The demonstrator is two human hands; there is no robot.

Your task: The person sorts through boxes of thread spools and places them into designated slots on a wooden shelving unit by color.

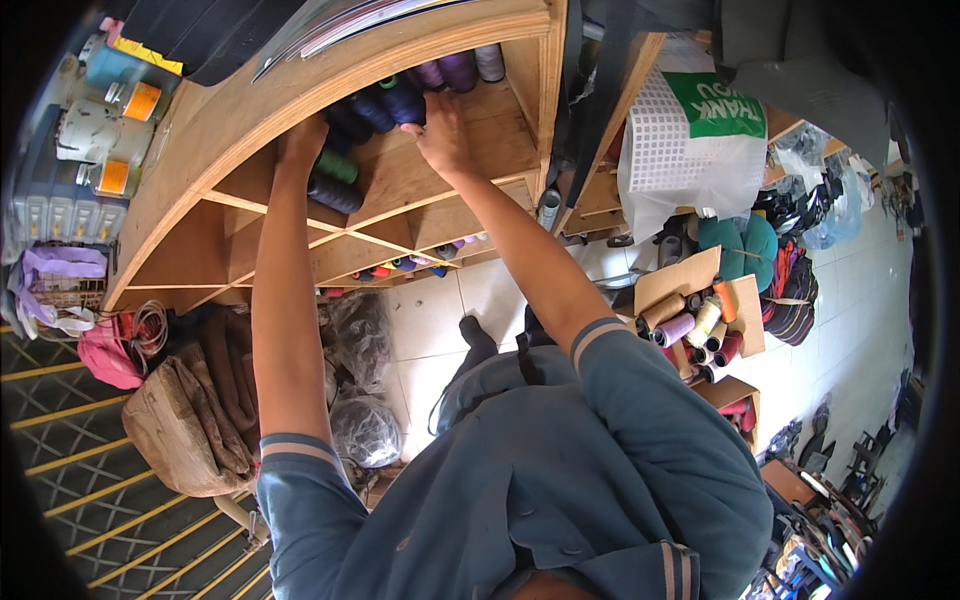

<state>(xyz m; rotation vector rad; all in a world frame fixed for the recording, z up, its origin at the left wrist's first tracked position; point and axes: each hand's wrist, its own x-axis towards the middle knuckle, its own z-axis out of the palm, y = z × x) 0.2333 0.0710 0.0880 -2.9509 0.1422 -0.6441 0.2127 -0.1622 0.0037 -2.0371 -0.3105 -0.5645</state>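
Both my arms reach into a wooden shelf (480, 130) holding a row of thread spools. My right hand (442, 138) is closed at the navy thread spool (400, 100), thumb at its near end and fingers along its right side. Purple spools (458, 72) and a grey spool (489, 63) stand farther right. My left hand (303, 138) is in the shelf's left part, its fingers hidden by the shelf's edge and shade. Close by it lie a green spool (337, 165) and a dark spool (335, 194); more dark blue spools (370, 112) sit between my hands.
Lower cubbies hold small coloured spools (405, 264). At right, an open cardboard box (690, 275) holds several thread cones, below a white plastic bag (690, 150). Jars with orange labels (140, 100) stand at far left. A brown folded bundle (190, 420) and clear plastic bags (365, 430) lie below the shelf.
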